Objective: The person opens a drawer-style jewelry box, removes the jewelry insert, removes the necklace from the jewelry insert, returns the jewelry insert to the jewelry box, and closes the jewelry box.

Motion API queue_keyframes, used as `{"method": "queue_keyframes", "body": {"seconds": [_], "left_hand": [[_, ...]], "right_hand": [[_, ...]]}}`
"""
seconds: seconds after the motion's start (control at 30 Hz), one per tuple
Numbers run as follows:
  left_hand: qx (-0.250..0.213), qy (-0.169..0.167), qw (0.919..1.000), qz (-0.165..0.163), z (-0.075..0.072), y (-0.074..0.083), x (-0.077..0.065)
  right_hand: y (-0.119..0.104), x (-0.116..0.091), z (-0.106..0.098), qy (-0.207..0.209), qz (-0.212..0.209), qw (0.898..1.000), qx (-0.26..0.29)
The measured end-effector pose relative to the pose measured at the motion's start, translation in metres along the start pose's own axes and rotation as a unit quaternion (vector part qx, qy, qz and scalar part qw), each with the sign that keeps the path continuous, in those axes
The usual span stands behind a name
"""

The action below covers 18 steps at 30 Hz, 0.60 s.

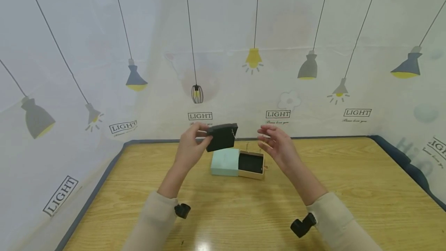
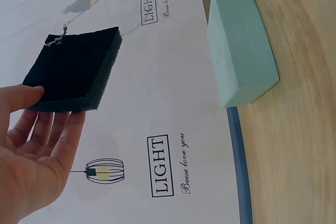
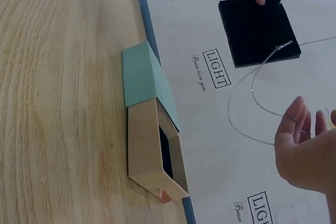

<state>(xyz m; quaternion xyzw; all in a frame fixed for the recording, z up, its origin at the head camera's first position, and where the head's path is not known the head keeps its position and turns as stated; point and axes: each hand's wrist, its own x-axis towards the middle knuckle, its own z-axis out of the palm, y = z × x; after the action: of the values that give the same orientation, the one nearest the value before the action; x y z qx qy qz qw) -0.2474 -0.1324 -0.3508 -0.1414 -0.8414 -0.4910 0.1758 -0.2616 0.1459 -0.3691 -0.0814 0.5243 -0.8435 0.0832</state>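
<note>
My left hand pinches a black foam pad by its edge, thumb on the flat face and fingers behind, held up above the table. A thin silver necklace is attached near one corner of the pad and hangs in a loop. The other end of this chain runs to the curled fingers of my right hand, held up to the right of the pad. Below both hands lies a jewelry box with a mint-green sleeve, its tan drawer pulled out to the right. Black lining shows in the drawer.
The box rests on a wood-grain table toward its back edge. A pinkish ribbon tab sticks out of the drawer's end. Behind the table hangs a pale curtain printed with lamps. Each sleeve cuff carries a small black camera.
</note>
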Motion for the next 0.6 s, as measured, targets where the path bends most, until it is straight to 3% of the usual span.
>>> {"method": "queue_keyframes", "body": {"seconds": [0.27,0.6], "left_hand": [[-0.012,-0.005,0.9999,-0.003,0.006,0.005,0.002],[-0.003,-0.011,0.9999,0.010,0.016,0.009,-0.001]], "right_hand": [[0.011,0.001,0.009,-0.040,0.016,0.997,-0.059],[0.019,0.000,0.017,-0.065,0.058,0.994,-0.073]]}}
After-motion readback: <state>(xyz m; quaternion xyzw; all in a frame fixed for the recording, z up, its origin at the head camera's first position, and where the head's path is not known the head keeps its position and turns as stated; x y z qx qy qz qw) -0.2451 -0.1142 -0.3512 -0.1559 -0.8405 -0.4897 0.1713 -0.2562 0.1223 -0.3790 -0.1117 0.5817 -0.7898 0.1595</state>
